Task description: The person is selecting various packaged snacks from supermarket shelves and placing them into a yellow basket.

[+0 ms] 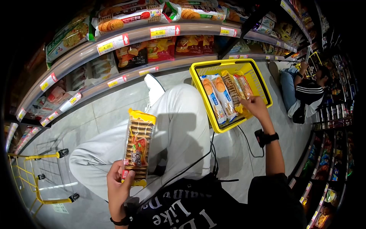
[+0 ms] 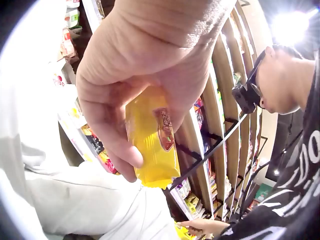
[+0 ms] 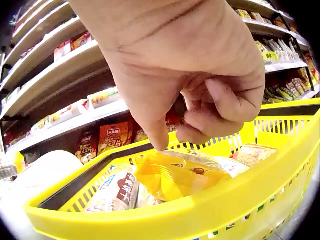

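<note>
My left hand [image 1: 119, 182] grips the lower end of a biscuit packet [image 1: 139, 145], thumb across its front. The packet has yellow ends and a clear wrapper showing stacked brown sandwich biscuits; it stands upright over my lap. In the left wrist view its yellow bottom end [image 2: 152, 142] faces the camera. My right hand [image 1: 256, 107] is over the yellow basket [image 1: 268, 86], fingers curled, pinching the yellow end of another biscuit packet [image 3: 175, 177] inside. Beside that one lie two white-and-blue biscuit packets [image 1: 224, 95] and a reddish packet [image 1: 244, 86].
Shelves [image 1: 133, 32] of packaged biscuits and snacks curve along the far side. A yellow wheeled cart [image 1: 36, 179] stands at the left. Another person [image 1: 309, 91] sits on the floor at the right. A black cable [image 1: 198, 160] runs across my lap, near the basket.
</note>
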### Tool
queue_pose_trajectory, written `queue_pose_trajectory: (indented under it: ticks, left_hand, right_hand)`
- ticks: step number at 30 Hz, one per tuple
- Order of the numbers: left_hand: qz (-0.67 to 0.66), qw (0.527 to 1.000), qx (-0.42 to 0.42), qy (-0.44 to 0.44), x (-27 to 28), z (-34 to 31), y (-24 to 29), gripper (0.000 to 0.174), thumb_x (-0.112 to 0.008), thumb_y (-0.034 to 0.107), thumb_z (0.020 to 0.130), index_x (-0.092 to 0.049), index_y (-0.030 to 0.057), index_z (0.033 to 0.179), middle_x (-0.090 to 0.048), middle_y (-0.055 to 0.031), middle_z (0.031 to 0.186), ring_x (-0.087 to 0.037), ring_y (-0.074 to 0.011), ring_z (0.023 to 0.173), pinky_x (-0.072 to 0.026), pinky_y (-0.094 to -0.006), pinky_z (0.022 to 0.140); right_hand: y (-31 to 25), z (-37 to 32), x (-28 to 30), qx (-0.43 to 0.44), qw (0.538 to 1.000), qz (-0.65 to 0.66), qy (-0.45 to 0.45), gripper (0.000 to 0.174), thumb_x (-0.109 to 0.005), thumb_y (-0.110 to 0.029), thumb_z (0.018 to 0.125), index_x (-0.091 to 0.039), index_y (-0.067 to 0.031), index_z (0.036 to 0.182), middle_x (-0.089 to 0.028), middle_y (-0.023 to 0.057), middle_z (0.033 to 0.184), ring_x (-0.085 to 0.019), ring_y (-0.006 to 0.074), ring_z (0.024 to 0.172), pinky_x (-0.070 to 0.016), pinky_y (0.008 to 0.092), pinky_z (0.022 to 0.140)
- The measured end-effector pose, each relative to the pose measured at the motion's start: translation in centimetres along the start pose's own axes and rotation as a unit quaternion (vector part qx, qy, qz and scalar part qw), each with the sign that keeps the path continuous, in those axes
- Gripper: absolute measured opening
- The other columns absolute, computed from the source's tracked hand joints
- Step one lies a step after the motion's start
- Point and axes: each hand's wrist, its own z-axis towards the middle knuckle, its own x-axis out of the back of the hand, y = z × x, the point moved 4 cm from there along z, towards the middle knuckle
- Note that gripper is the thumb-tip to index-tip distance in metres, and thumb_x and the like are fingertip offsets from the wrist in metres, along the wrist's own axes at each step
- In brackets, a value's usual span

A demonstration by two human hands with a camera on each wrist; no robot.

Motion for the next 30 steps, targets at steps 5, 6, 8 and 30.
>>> queue_pose_trajectory:
  ticks: [5,6,8,30]
  left_hand:
    - [0.002,1.0,-0.017,-0.01,0.4,-0.5,-0.1,0.022,-0.065,0.007,0.094,-0.055,-0.0003,0.113,-0.064,0.0022,0.087,-0.052,-0.0004,0.072,-0.0419,-0.0177,0.064]
    - [0.002,1.0,-0.019,-0.009,0.4,-0.7,-0.1,0.022,-0.065,0.007,0.094,-0.055,-0.0003,0.113,-0.064,0.0022,0.087,-0.052,-0.0004,0.072,-0.0419,-0.0177,0.064]
    - [0.005,1.0,-0.022,0.015,0.5,-0.9,0.0,0.021,-0.065,0.007,0.095,-0.056,-0.0002,0.112,-0.064,0.0021,0.087,-0.052,-0.0003,0.071,-0.0415,-0.0174,0.064]
    - [0.021,0.994,0.002,-0.111,-4.2,0.9,2.4,0.027,-0.065,0.004,0.094,-0.057,-0.0001,0.12,-0.069,-0.0026,0.101,-0.061,-0.0062,0.088,-0.0471,-0.0213,0.077]
  right_hand:
    - [-0.9,3.0,-0.7,-0.027,0.999,-0.025,-0.005,0.057,-0.076,-0.044,0.082,-0.063,0.0061,0.104,-0.066,0.0088,0.077,-0.059,0.0143,0.061,-0.0462,0.028,0.054]
    - [-0.9,3.8,-0.5,-0.025,0.999,-0.025,-0.004,0.057,-0.076,-0.044,0.082,-0.063,0.0061,0.104,-0.066,0.0088,0.077,-0.059,0.0143,0.061,-0.0462,0.028,0.054]
    - [0.5,5.3,-1.3,-0.093,0.981,0.08,-0.148,0.077,-0.076,-0.041,0.08,-0.051,0.0092,0.132,-0.07,0.0161,0.093,-0.066,0.0186,0.071,-0.0508,0.0282,0.058]
    - [-12.4,-5.0,-2.8,0.434,0.887,-0.135,0.083,0.083,-0.071,-0.014,0.075,-0.035,0.0028,0.148,-0.037,0.0253,0.152,-0.033,0.0414,0.143,-0.0272,0.0448,0.118]
